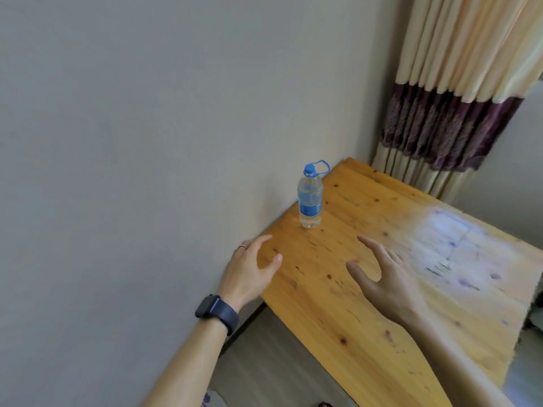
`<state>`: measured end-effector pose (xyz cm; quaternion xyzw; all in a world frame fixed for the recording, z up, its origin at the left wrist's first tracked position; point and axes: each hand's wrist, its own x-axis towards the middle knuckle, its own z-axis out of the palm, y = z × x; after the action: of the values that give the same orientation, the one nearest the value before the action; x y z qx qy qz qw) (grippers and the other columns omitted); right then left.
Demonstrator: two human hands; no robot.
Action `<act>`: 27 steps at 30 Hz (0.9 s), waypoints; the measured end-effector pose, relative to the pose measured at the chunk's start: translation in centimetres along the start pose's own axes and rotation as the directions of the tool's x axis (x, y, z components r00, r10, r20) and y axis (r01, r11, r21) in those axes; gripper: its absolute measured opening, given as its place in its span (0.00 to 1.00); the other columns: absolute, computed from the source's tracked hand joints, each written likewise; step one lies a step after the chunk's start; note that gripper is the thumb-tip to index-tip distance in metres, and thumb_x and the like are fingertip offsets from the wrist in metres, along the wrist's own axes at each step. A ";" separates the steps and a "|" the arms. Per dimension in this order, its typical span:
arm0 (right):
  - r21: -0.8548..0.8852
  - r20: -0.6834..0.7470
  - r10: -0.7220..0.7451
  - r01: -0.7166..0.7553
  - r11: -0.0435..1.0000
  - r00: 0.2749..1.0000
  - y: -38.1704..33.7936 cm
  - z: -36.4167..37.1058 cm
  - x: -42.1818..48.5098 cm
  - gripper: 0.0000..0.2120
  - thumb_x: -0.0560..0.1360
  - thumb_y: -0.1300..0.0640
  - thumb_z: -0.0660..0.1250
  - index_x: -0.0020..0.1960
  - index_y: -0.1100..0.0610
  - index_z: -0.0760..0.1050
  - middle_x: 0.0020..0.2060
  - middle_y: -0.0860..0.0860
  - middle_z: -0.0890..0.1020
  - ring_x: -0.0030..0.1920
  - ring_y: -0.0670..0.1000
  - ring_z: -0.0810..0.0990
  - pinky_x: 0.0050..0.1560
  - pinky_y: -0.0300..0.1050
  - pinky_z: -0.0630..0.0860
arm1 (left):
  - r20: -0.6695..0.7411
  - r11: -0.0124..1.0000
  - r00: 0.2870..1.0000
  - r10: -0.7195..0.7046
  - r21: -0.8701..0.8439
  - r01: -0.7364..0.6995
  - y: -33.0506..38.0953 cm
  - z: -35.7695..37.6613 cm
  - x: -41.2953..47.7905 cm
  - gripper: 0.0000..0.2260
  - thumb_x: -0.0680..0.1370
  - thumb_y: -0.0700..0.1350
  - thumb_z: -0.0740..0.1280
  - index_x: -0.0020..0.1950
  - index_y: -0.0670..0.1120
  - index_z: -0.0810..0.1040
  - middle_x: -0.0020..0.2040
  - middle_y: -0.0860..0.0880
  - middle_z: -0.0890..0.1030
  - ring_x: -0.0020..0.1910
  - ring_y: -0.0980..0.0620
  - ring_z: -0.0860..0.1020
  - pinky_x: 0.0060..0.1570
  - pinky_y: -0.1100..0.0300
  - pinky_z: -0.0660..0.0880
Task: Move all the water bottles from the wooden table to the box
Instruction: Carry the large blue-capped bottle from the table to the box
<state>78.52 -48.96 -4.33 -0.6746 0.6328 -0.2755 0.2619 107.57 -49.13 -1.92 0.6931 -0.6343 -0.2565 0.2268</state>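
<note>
One water bottle (pixel 310 198) stands upright on the wooden table (pixel 382 289), close to the edge that runs along the grey wall (pixel 147 142), its blue cap and loop handle on top and a blue label round its middle. Both hands hover over the tabletop, short of the bottle and touching nothing. The left hand (pixel 249 270), a ring on one finger and a dark watch (pixel 216 312) at the wrist, has fingers spread and relaxed. The right hand (pixel 385 277) is spread wide too, thumb apart from the fingers. A striped curtain (pixel 452 92) hangs beyond the table's far corner.
</note>
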 end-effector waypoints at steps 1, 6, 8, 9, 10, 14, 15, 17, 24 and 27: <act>-0.003 -0.009 0.009 -0.009 1.000 1.000 -0.4 0.4 1.2 0.30 0.76 0.33 0.61 0.75 0.38 0.62 0.70 0.44 0.74 0.72 0.51 0.67 0.67 0.53 0.70 | 0.008 1.000 1.000 0.017 -0.009 -0.017 -0.2 -0.1 1.9 0.24 0.78 0.62 0.65 0.74 0.59 0.68 0.71 0.54 0.72 0.70 0.54 0.70 0.64 0.60 0.68; -0.006 -0.080 0.109 -0.109 0.994 0.991 -1.1 3.2 7.0 0.32 0.76 0.32 0.61 0.77 0.37 0.58 0.72 0.44 0.72 0.73 0.51 0.66 0.68 0.53 0.69 | 0.048 0.988 0.990 0.131 -0.086 -0.126 -0.9 0.5 12.2 0.27 0.77 0.61 0.69 0.74 0.57 0.67 0.71 0.56 0.71 0.66 0.64 0.67 0.57 0.76 0.60; -0.026 -0.094 0.159 -0.162 0.986 0.983 -1.2 4.6 9.1 0.34 0.76 0.32 0.61 0.78 0.37 0.56 0.73 0.45 0.71 0.73 0.52 0.66 0.68 0.51 0.68 | 0.073 0.974 0.979 0.188 -0.139 -0.177 -0.8 1.3 16.4 0.30 0.76 0.60 0.71 0.75 0.58 0.65 0.71 0.59 0.68 0.66 0.67 0.64 0.58 0.77 0.59; -0.033 -0.099 0.197 -0.201 0.979 0.975 -1.2 5.2 10.0 0.34 0.76 0.32 0.61 0.78 0.38 0.55 0.73 0.45 0.71 0.73 0.52 0.66 0.68 0.51 0.68 | 0.090 0.966 0.971 0.221 -0.160 -0.205 -0.7 1.8 18.5 0.31 0.75 0.60 0.71 0.75 0.59 0.64 0.70 0.61 0.67 0.67 0.67 0.63 0.60 0.75 0.59; -0.032 -0.104 0.229 -0.233 0.972 0.968 -1.1 5.9 10.9 0.35 0.76 0.32 0.61 0.79 0.38 0.54 0.73 0.45 0.71 0.72 0.52 0.67 0.67 0.50 0.68 | 0.107 0.957 0.961 0.255 -0.168 -0.236 -0.6 2.3 20.4 0.32 0.74 0.61 0.72 0.75 0.60 0.63 0.71 0.62 0.65 0.69 0.66 0.62 0.63 0.72 0.60; -0.005 -0.110 0.315 -0.317 0.948 0.943 -0.7 8.5 14.1 0.36 0.76 0.33 0.61 0.79 0.38 0.53 0.73 0.44 0.71 0.70 0.52 0.69 0.65 0.49 0.69 | 0.185 0.897 0.877 0.442 -0.078 -0.436 -0.1 4.3 27.8 0.36 0.73 0.57 0.74 0.77 0.55 0.62 0.79 0.54 0.59 0.77 0.55 0.61 0.70 0.62 0.63; 0.009 -0.112 0.333 -0.334 0.942 0.936 -0.5 9.3 14.9 0.36 0.76 0.33 0.61 0.80 0.38 0.52 0.73 0.44 0.70 0.70 0.52 0.68 0.66 0.49 0.68 | 0.214 0.862 0.838 0.503 -0.055 -0.503 0.1 4.7 29.5 0.37 0.72 0.55 0.74 0.78 0.53 0.63 0.80 0.54 0.58 0.77 0.53 0.61 0.71 0.61 0.63; 0.052 -0.107 0.378 -0.375 0.926 0.920 -0.1 10.9 16.3 0.36 0.76 0.32 0.62 0.79 0.38 0.52 0.73 0.44 0.69 0.71 0.51 0.67 0.67 0.48 0.67 | 0.284 0.787 0.752 0.595 -0.015 -0.617 0.6 5.6 32.6 0.37 0.73 0.54 0.75 0.78 0.52 0.63 0.80 0.54 0.57 0.77 0.51 0.61 0.70 0.60 0.64; 0.240 -0.047 0.481 -0.457 0.856 0.875 1.8 16.2 22.1 0.44 0.71 0.29 0.64 0.80 0.43 0.54 0.76 0.46 0.66 0.75 0.52 0.63 0.71 0.50 0.66 | 0.531 0.599 0.498 0.686 -0.023 -0.800 2.8 8.4 40.1 0.28 0.74 0.55 0.74 0.73 0.62 0.71 0.74 0.55 0.72 0.77 0.53 0.64 0.76 0.50 0.62; 0.286 -0.028 0.489 -0.462 0.840 0.872 2.9 18.1 25.2 0.47 0.69 0.30 0.68 0.81 0.46 0.53 0.77 0.48 0.64 0.75 0.53 0.62 0.73 0.52 0.65 | 0.510 0.658 0.555 0.657 -0.029 -0.753 2.1 9.1 41.4 0.21 0.72 0.55 0.74 0.64 0.61 0.79 0.63 0.59 0.81 0.64 0.59 0.77 0.64 0.53 0.76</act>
<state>90.37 -74.18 -18.20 -0.4398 0.7490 -0.3186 0.3796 102.69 -90.47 -10.36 0.3109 -0.9154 -0.2434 0.0786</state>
